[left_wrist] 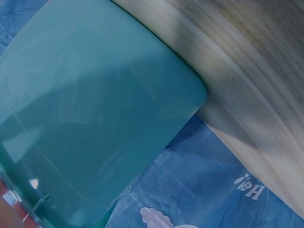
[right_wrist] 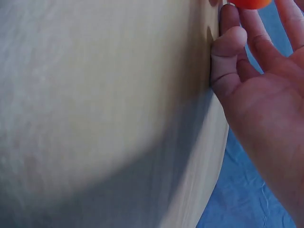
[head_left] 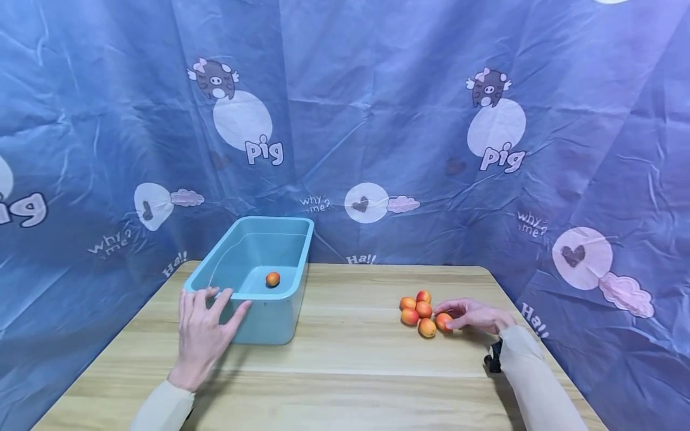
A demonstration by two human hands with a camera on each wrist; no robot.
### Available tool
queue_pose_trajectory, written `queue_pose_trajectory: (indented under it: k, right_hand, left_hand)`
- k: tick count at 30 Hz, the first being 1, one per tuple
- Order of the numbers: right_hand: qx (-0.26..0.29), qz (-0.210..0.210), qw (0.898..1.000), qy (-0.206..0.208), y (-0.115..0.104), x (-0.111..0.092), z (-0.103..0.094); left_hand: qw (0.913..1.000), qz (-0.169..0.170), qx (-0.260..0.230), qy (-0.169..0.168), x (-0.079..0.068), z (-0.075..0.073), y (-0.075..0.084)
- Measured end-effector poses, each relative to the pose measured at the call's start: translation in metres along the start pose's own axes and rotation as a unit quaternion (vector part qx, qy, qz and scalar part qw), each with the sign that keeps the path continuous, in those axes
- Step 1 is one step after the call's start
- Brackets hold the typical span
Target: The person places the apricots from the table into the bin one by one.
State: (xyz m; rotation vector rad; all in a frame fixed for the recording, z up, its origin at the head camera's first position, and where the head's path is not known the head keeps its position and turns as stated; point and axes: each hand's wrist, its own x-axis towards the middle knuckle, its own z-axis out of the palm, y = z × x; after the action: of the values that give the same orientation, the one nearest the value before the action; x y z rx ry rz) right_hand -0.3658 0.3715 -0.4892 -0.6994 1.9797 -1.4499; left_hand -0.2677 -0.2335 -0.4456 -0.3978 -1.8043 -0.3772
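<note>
My left hand [head_left: 202,335] holds the near rim of a light blue plastic bin [head_left: 269,317], its fingertips over the edge. In the left wrist view the bin's wall [left_wrist: 95,104] fills much of the picture, with only a bit of the hand at the lower left corner. One orange-red apricot [head_left: 272,279] lies on the bin's floor. Over to the right, my right hand [head_left: 474,315] pinches an apricot [head_left: 444,322] between thumb and fingers, at the right side of a cluster. That fruit [right_wrist: 251,3] is cut off at the top of the right wrist view.
Several other apricots [head_left: 424,309] sit close together on the wooden table [head_left: 356,359], left of the right hand. A blue curtain [head_left: 345,120] with printed pigs hangs behind the table and along both sides. A black wrist strap [head_left: 493,357] shows at the right sleeve.
</note>
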Motion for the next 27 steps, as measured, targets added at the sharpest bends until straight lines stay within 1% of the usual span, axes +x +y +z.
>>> queue_pose_trajectory:
  k: [8,15,20,23,27]
  right_hand:
    - [-0.024,0.025,0.999,0.006,0.0001,-0.0018,0.0042]
    - [-0.058,0.015,0.998,0.012,0.0006,0.0007,0.0063]
    - [-0.072,0.017,0.997,0.011,0.0007,0.0014,0.0063]
    - [-0.073,0.022,0.997,0.025,0.0005,-0.0002,0.0063]
    - [-0.064,0.038,0.996,0.055,-0.0002,-0.0036,0.0066]
  left_hand:
    - [1.0,0.0,0.006,-0.002,-0.0025,-0.0011,-0.0003]
    - [0.9999,0.003,0.009,-0.003,-0.0019,0.0005,-0.0023]
    - [0.9999,0.006,0.015,-0.006,-0.0036,0.001,-0.0034]
    - [0.9997,0.007,0.017,-0.013,-0.0047,0.0008,-0.0037]
    - [0.9995,0.009,0.02,-0.023,-0.0051,0.0008,-0.0035]
